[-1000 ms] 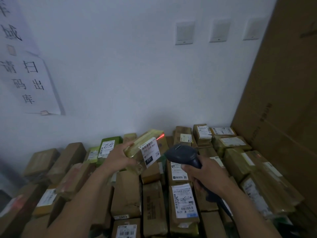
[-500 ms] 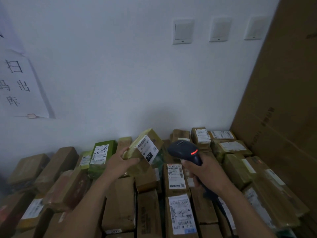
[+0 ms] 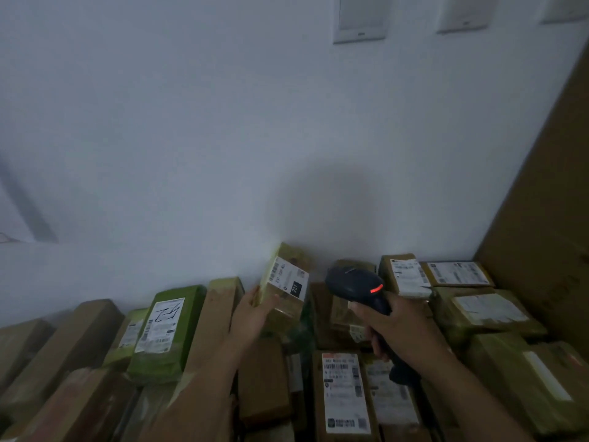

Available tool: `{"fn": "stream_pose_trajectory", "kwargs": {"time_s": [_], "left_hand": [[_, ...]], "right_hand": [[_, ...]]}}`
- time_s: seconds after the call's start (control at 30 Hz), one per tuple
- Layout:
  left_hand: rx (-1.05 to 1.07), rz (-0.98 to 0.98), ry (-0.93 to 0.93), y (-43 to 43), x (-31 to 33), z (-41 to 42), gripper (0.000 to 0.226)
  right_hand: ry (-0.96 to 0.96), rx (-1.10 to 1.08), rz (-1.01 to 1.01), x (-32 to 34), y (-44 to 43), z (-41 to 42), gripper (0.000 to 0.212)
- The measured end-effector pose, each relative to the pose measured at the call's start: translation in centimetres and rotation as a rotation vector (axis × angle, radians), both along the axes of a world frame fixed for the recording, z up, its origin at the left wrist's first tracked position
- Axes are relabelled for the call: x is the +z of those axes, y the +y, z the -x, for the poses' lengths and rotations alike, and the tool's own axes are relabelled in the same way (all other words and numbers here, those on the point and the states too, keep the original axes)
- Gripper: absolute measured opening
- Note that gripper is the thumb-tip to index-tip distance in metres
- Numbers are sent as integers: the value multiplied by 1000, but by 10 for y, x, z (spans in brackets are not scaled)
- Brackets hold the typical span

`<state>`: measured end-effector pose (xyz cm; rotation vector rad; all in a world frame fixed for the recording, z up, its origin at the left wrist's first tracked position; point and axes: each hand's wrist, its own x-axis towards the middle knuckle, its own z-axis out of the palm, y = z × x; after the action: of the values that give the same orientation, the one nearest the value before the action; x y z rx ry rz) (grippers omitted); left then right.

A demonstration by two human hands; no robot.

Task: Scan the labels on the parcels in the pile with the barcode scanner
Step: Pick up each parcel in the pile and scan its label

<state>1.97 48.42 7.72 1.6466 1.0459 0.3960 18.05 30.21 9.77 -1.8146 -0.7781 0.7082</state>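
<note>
Above the back of the pile [image 3: 344,393], near the wall [image 3: 223,154], the left hand [image 3: 251,317] grips a small tan parcel [image 3: 290,312], its white label [image 3: 287,277] facing up beside the barcode scanner [image 3: 349,280]. The right hand [image 3: 401,330] is wrapped round the scanner's handle. Scanning this label seems to be in hand; next the beam needs aiming across its barcode.

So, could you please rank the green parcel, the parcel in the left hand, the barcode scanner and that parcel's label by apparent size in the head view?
1. green parcel
2. held parcel and barcode scanner: alike, unranked; right hand hides the scanner's grip
3. the held parcel's label
</note>
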Motion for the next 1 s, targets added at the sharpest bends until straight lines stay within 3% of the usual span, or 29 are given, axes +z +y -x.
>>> {"fn": "stream_pose_trajectory", "kwargs": {"time_s": [0.2,0.47,0.67,0.83,1.0], "left_hand": [[-19,59,34,28,-67,-6,64],[-53,149,61,36,-88,-3,79],[73,205,-60,45,-98,-4,63],[-24,166,105,61,-109,-4,64],[-8,-5,237,61,-109,-24,104]], "right_hand": [[59,24,26,-37,20,-11,24],[76,76,4,-52,28,-1,26],[95,80,17,-57,28,-7,25],[92,70,49,-60,29,-14,27],[84,76,47,-69,31,-15,29]]}}
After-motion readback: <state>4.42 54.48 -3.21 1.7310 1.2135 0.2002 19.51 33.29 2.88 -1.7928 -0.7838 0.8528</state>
